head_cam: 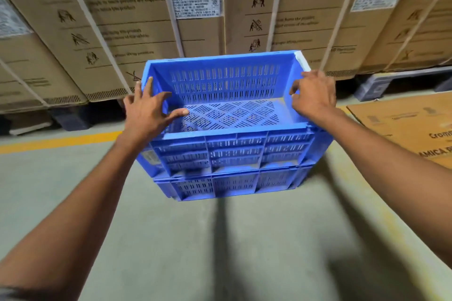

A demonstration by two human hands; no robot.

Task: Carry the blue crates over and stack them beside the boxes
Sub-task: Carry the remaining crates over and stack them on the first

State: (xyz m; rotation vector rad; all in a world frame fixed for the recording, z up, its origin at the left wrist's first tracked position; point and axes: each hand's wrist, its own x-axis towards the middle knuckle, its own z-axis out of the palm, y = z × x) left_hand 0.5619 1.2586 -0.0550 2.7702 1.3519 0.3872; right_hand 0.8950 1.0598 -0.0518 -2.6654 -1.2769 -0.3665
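Observation:
Two blue slotted plastic crates stand stacked on the concrete floor in front of a wall of boxes. The top crate [227, 95] is empty and sits on the lower crate [230, 186]. My left hand [146, 110] hovers at the top crate's left rim, fingers spread, thumb reaching inside. At the right rim, my right hand [314, 95] has its fingers loosely curled over the edge and does not clamp it. The large cardboard boxes [137, 19] stand right behind the stack.
The boxes rest on dark pallets [374, 88] and are bound with white straps. A yellow floor line [61, 142] runs at the left. A flattened cardboard sheet [403, 129] lies on the floor at the right. Bare concrete floor lies between me and the crates.

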